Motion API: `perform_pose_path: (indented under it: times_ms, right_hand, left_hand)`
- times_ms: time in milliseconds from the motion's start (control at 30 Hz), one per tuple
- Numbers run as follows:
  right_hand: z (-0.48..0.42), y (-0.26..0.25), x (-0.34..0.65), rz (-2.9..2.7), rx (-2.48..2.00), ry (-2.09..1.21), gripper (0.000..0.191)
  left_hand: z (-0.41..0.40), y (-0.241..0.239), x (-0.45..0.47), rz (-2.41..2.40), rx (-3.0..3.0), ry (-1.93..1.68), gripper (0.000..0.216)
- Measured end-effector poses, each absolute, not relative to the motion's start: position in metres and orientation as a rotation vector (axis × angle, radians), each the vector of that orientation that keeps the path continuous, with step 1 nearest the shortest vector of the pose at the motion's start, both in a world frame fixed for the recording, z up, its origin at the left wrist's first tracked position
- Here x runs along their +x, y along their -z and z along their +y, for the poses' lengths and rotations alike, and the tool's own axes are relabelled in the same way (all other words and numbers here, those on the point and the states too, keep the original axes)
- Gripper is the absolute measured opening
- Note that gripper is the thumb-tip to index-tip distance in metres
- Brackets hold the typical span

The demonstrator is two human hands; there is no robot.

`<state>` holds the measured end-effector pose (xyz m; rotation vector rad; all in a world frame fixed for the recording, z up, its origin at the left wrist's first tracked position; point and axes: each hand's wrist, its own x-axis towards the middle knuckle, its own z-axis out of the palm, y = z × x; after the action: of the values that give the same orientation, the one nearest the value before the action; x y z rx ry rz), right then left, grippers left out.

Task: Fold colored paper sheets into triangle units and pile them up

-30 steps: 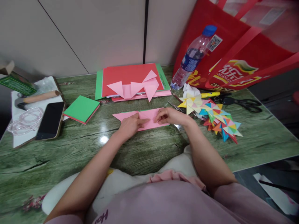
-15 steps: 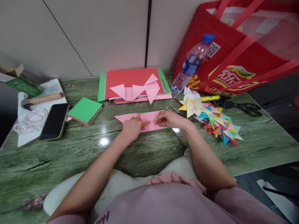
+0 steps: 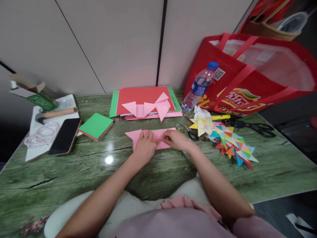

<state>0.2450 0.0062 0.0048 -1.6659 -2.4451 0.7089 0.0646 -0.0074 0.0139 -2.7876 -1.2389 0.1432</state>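
A pink folded paper strip (image 3: 133,135) lies on the green wood-grain table (image 3: 74,165) in front of me. My left hand (image 3: 145,148) rests on its middle, fingers curled and pressing down on the paper. My right hand (image 3: 174,140) pinches the paper just to the right, thumb and fingers closed on a fold. The two hands almost touch. Behind them a folded pink paper shape (image 3: 148,107) sits on a stack of red and green sheets (image 3: 138,96).
A small green paper pad (image 3: 96,125), a phone (image 3: 64,135), beads (image 3: 41,134) and a hammer (image 3: 55,113) lie at the left. Colourful folded stars (image 3: 226,137), scissors (image 3: 252,125), a water bottle (image 3: 199,86) and a red bag (image 3: 247,79) are at the right.
My hands have drawn closer together over the pink strip, and its right part is now folded in and shorter. The view has tilted up.
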Motion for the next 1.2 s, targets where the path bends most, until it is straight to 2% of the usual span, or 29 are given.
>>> perform_pose_path:
  times_ms: [367, 667, 833, 1033, 1200]
  right_hand:
    - [0.004, -0.021, 0.238, -2.482, -1.990, -0.755, 0.021]
    - [0.001, -0.025, 0.253, -2.504, -2.141, -0.839, 0.020]
    - [0.000, -0.024, 0.256, -2.512, -2.139, -0.839, 0.018]
    - [0.007, -0.009, 0.244, -2.295, -1.904, -0.955, 0.019]
    - [0.013, -0.003, 0.234, -2.217, -2.014, -0.915, 0.018]
  left_hand:
    - [-0.008, -0.009, 0.064, -1.012, -2.833, -0.086, 0.029]
    - [-0.008, -0.005, 0.061, -1.090, -2.799, -0.038, 0.032]
    - [-0.007, -0.004, 0.059, -1.099, -2.813, -0.074, 0.033]
    - [-0.006, -0.004, 0.056, -1.082, -2.844, -0.108, 0.035]
    - [-0.009, -0.009, 0.061, -1.074, -2.882, -0.104, 0.028]
